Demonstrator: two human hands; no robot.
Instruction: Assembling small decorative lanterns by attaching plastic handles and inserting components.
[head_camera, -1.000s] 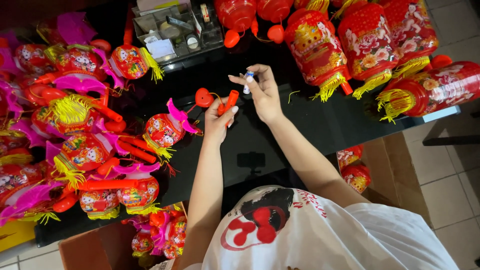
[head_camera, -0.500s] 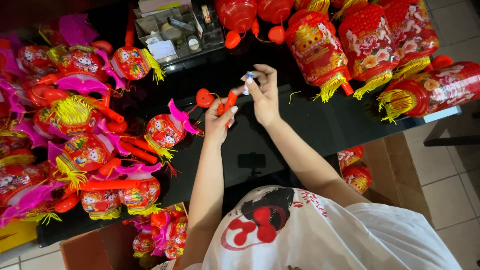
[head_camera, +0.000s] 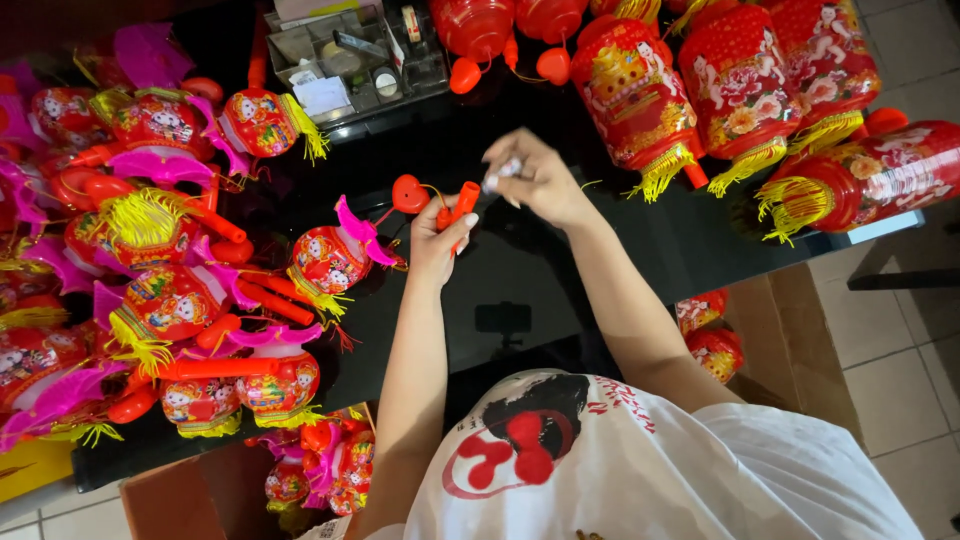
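Orange plastic handle clamped in left hand grip; right hand pinches small white piece above black surface.

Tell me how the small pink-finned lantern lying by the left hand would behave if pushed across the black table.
The pink-finned lantern looks thin-shelled and hollow, so probably light. Its rounded body may roll a little, though the fins and the yellow tassel would likely catch. The glossy black table should let it slide easily.
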